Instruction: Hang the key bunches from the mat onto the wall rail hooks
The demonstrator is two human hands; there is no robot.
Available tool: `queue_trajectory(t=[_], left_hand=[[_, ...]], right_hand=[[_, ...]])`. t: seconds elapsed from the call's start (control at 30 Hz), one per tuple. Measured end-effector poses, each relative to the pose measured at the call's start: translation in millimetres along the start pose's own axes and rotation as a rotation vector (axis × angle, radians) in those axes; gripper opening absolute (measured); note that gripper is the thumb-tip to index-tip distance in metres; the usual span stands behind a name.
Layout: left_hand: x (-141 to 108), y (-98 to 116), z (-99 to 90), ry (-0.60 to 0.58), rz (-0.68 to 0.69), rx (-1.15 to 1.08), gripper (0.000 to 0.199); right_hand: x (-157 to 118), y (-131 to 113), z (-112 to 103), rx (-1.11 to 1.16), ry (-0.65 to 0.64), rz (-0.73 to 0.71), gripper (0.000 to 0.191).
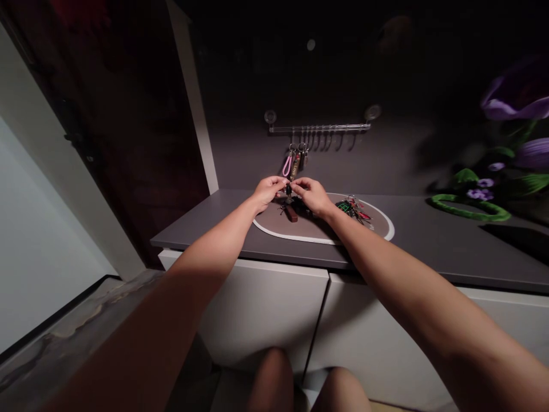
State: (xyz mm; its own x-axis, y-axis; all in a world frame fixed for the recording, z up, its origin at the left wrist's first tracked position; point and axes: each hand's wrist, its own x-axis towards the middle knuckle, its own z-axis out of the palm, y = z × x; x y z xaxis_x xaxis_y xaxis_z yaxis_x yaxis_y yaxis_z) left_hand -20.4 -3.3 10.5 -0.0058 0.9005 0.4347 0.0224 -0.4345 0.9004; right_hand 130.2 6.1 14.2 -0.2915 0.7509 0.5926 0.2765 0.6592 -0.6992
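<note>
Both hands meet over an oval mat (300, 230), fingertips pinched close together. My left hand (269, 191) and my right hand (312, 195) grip a small bunch of keys (289, 190) between them, its upper part covered by the fingers. Directly beneath it, a brown rectangular fob (291, 214) touches the mat; whether it is joined to the held keys I cannot tell. More keys with red and green parts (352, 208) lie right of my right hand. Just behind the hands hang a pink loop strap (287, 166) and other key rings (302, 150).
A clear wall rail (319, 129) with several hooks carries the hanging keys. The mat rests on a grey countertop (193, 222) above white cabinet doors (266, 309). Purple artificial flowers (480, 191) with a green fuzzy ring base (469, 215) stand at right. A dark door (128, 114) is at left.
</note>
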Motion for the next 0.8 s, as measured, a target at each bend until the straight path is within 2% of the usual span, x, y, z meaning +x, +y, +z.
queue_trajectory(t=[0.37,0.8], left_hand=[[1.8,-3.4,-0.2,-0.052,-0.011,-0.096,0.029],[1.0,-3.2,2.1,-0.061,0.007,-0.099,0.035]], right_hand=[[0.1,1.3,-0.8,0.115,-0.021,0.004,0.026],[2.8,6.8,-4.9,0.130,0.063,-0.033,0.027]])
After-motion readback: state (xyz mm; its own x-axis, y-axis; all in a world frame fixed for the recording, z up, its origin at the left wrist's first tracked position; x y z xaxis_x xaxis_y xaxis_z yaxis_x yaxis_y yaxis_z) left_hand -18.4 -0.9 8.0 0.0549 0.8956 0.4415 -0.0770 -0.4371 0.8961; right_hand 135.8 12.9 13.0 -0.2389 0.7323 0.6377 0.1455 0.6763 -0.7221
